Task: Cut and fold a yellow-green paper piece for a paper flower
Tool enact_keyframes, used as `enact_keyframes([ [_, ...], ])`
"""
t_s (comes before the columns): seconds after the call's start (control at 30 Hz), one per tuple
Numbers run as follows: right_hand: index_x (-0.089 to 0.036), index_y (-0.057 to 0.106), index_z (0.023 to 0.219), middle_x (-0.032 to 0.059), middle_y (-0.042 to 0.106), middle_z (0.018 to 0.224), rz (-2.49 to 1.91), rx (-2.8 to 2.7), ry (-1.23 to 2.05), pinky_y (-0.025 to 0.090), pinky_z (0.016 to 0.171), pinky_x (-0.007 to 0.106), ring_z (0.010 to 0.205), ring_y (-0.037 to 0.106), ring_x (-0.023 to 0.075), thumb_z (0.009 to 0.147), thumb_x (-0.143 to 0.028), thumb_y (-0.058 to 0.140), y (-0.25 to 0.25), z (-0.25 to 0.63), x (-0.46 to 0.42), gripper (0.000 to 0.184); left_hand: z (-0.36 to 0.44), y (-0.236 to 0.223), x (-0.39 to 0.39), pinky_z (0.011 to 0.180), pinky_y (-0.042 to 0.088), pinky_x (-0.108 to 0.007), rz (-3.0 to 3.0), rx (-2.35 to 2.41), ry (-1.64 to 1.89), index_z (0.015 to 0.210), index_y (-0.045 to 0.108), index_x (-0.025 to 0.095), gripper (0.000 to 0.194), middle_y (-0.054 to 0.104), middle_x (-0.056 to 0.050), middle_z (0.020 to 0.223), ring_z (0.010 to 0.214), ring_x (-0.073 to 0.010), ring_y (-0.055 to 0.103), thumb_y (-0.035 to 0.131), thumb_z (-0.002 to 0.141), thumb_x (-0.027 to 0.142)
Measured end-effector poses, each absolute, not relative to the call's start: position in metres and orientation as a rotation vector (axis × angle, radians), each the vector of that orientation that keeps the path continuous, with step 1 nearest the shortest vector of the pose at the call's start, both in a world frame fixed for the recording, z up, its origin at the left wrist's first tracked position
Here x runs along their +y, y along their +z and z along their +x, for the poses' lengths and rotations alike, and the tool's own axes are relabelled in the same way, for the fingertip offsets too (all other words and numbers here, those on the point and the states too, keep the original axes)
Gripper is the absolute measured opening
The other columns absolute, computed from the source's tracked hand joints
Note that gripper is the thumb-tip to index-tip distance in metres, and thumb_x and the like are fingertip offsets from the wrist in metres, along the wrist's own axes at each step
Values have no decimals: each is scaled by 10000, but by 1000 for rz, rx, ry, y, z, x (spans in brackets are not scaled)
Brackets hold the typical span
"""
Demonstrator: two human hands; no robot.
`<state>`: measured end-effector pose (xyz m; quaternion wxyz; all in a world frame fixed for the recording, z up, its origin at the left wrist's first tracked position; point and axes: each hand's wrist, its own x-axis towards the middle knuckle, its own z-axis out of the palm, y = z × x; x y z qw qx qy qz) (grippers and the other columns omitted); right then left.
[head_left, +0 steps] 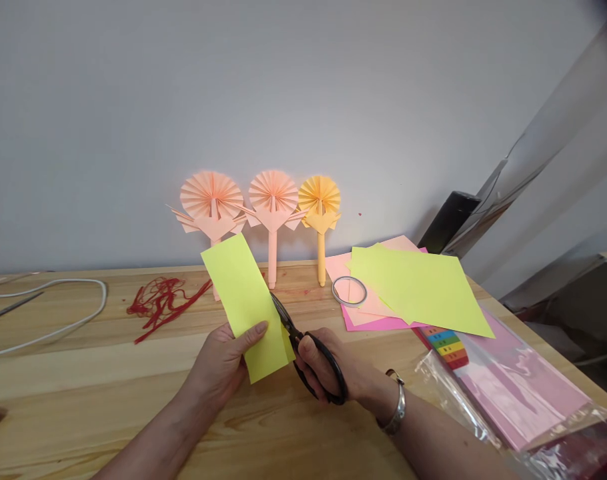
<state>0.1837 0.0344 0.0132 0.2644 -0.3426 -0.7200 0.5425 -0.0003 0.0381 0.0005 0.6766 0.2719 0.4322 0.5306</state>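
My left hand pinches a folded strip of yellow-green paper, holding it upright and tilted over the wooden table. My right hand is shut on the black loop handles of a pair of scissors. The scissor blades reach into the strip's right edge, and their tips are out of sight behind the paper. A silver bangle circles my right wrist.
Several paper fan decorations stand against the wall behind the table. Red string lies to the left, with a white cable beyond it. To the right are stacked coloured sheets, a tape roll and a plastic-wrapped pink paper pack.
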Motion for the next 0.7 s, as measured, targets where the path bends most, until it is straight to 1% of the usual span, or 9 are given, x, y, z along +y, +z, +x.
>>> enact_keyframes([
  [0.13, -171, 378, 545, -30, 408, 366, -935, -1934, 1481, 284, 338, 171, 315, 380, 53, 860, -668, 238, 15, 184, 34, 605, 0, 1, 38, 694, 563, -382, 613, 981, 1190, 884, 702, 105, 247, 755, -105, 825, 754, -278, 699, 747, 668, 215],
  [0.33, -174, 377, 561, -32, 406, 377, -941, -1930, 1488, 268, 317, 170, 309, 379, 57, 845, -687, 241, 14, 184, 34, 602, -1, 1, 36, 702, 559, -384, 619, 968, 1191, 920, 695, 99, 271, 753, -114, 849, 773, -282, 698, 738, 681, 220],
  [0.53, -181, 365, 596, -41, 392, 379, -968, -1926, 1535, 263, 320, 176, 311, 380, 63, 851, -681, 247, 23, 185, 32, 573, -1, 0, 38, 708, 559, -388, 611, 967, 1196, 920, 696, 101, 266, 754, -115, 853, 778, -284, 699, 736, 683, 215],
  [0.6, -183, 359, 609, -47, 386, 377, -985, -1939, 1536, 276, 337, 177, 321, 373, 61, 858, -670, 257, 26, 186, 31, 556, -1, 0, 38, 713, 558, -397, 608, 962, 1190, 926, 697, 101, 273, 753, -119, 857, 780, -288, 699, 737, 682, 215],
  [0.7, -182, 362, 623, -48, 389, 386, -1004, -1948, 1521, 311, 370, 184, 341, 374, 62, 873, -661, 210, 29, 187, 31, 561, -1, 0, 38, 724, 557, -410, 604, 951, 1185, 935, 699, 104, 278, 753, -121, 865, 783, -294, 700, 735, 684, 217],
])
